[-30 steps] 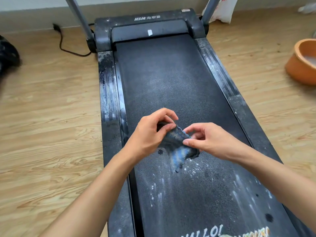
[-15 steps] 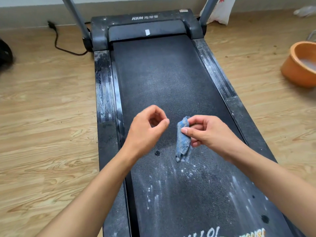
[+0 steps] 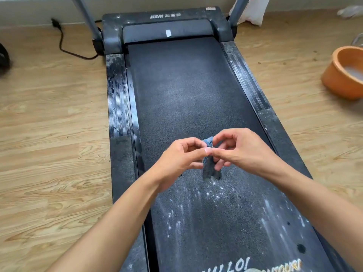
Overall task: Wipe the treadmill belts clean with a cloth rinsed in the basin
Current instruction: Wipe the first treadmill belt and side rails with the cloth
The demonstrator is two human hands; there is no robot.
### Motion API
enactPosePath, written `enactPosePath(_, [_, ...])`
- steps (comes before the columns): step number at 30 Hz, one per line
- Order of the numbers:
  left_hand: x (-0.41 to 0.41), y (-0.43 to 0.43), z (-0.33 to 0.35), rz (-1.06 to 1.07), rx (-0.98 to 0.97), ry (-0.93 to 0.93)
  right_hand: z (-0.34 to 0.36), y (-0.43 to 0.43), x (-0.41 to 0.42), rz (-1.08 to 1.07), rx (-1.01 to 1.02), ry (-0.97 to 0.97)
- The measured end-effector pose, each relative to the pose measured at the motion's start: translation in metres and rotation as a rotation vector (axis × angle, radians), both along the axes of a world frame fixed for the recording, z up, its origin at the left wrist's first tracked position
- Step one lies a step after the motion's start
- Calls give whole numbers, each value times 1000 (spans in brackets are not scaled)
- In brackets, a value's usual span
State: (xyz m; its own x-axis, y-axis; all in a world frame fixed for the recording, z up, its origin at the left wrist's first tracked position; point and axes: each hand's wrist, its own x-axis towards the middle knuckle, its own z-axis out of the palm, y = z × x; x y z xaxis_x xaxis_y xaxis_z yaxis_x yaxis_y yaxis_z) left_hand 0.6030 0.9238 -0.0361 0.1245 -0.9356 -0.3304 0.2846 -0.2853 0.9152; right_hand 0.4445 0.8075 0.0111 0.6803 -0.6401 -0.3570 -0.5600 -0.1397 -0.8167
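A small blue-grey cloth (image 3: 208,169) hangs folded above the middle of the black treadmill belt (image 3: 188,91). My right hand (image 3: 241,152) pinches its upper part between thumb and fingers. My left hand (image 3: 180,160) meets it from the left, its thumb and forefinger pinching the cloth's upper edge right beside the right thumb. The belt under and in front of the hands carries white streaks and specks. The orange basin (image 3: 337,79) with pale water stands on the floor at the right edge.
Dusty side rails (image 3: 117,99) flank the belt. The motor cover (image 3: 165,18) and two grey uprights (image 3: 86,18) stand at the far end. A black power cable (image 3: 64,46) lies on the wooden floor at the left. A white bag (image 3: 253,10) leans at the back right.
My left hand let go of the cloth, then came back to the right and pinches it again. The cloth went from spread between both hands to a narrow hanging fold.
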Motion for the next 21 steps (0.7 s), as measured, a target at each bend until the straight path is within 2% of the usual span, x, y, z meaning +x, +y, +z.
enactPosePath(4, [5, 2, -3, -26, -8, -63, -7, -3, -3, -87, 141, -46])
enactPosePath(9, [4, 0, -4, 60, 25, -99, -11, -1, -3, -139, 285, -90])
enactPosePath(17, [9, -4, -4, 86, 61, -109, -18, 0, -5, -250, 323, -96])
enactPosePath(21, [17, -9, 0, 262, 125, -162, -24, -2, -12, -327, 353, -110])
